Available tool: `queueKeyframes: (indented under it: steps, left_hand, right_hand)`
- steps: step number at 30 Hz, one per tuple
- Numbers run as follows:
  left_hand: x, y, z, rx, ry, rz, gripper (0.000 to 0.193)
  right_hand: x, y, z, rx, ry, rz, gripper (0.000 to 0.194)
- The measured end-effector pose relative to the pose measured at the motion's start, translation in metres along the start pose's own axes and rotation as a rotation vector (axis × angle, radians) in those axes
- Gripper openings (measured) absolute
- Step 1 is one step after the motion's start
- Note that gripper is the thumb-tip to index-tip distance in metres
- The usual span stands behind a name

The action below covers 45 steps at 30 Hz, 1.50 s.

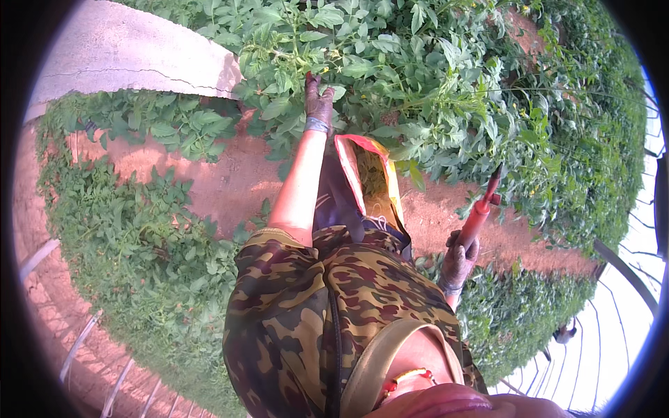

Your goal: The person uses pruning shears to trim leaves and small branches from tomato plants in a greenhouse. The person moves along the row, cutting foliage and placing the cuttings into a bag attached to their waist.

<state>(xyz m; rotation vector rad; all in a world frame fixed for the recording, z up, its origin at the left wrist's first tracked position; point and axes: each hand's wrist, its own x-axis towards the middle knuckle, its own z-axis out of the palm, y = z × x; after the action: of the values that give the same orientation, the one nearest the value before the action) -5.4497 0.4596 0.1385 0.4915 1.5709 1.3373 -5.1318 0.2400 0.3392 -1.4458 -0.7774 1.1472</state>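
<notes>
My left hand (320, 102), in a dark stained glove with a bluish band at the wrist, reaches into a leafy tomato plant (277, 107) with yellow flowers. The fingertips are beside a flower cluster; leaves and the small scale hide whether they pinch anything. Lower and to the right, my right hand (458, 261), also gloved, grips a red handheld tool (474, 222) by its cylindrical body. Its narrow dark tip points up toward the foliage. An open-topped bag (393, 180) with pink and yellow edges hangs at my waist between both arms. What lies inside is unclear.
Dense tomato rows stand ahead and behind (151, 277), with a bare soil path (219, 183) between them. A cracked pale concrete-like post or beam (136, 57) juts in from the upper left. Thin wires cross the plants. Curved greenhouse ribs (627, 277) rise at the right.
</notes>
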Motion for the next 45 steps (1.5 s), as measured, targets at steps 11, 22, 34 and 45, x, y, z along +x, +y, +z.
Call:
queueKeyframes:
  steps: [11, 22, 34, 45]
  left_hand:
    - [0.015, -0.014, -0.063, 0.355, 0.002, -0.057, 0.057]
    - [-0.126, -0.031, -0.179, 0.864, -0.589, 0.527, 0.056]
    - [-0.024, 0.140, -0.437, -0.300, 0.250, 0.176, 0.023]
    - [0.216, 0.211, -0.512, -0.143, -0.138, -0.154, 0.024]
  right_hand:
    - [-0.072, 0.035, 0.014, 0.010, 0.105, -0.052, 0.053]
    - [-0.106, 0.081, 0.062, 0.172, -0.127, -0.087, 0.045]
    - [-0.092, 0.060, 0.221, -0.018, -0.299, -0.162, 0.057]
    - [-0.148, 0.058, 0.484, 0.018, -0.113, -0.103, 0.053]
